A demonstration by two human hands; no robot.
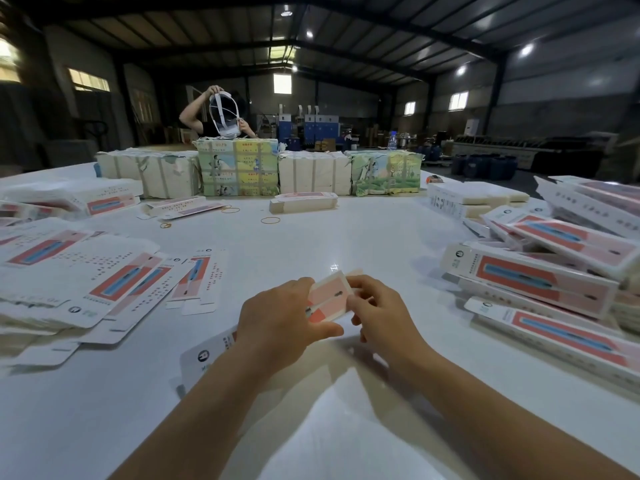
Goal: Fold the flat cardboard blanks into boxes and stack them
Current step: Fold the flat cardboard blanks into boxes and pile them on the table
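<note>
A broad white bench (346, 237) fills most of the view inside a dim warehouse. Along its far edge stands a row of strapped paper bundles (239, 168), two wrapped in illustrated paper and the others in plain white. Behind them a person (214, 112) holds a white head-strap device up with both hands. On the left of the bench a wide, loose heap of flat cardboard blanks (86, 278) lies spread out, printed white with red and blue panels. On the right, folded boxes (530, 282) of the same print are piled in an uneven stack, with more white packs behind them. A single folded box (304, 201) lies near the middle at the back, just in front of the bundles, and a few rubber bands (270, 220) lie scattered on the bare surface nearby.

Close to the camera, both hands hold one box blank (327, 299) just above the bench, its long body running back under the left forearm to a white printed end. The left hand (280, 323) grips it from the left, fingers curled over the top and thumb along the near side. The right hand (377, 313) pinches its far pink end, fingers curled round the edge.
</note>
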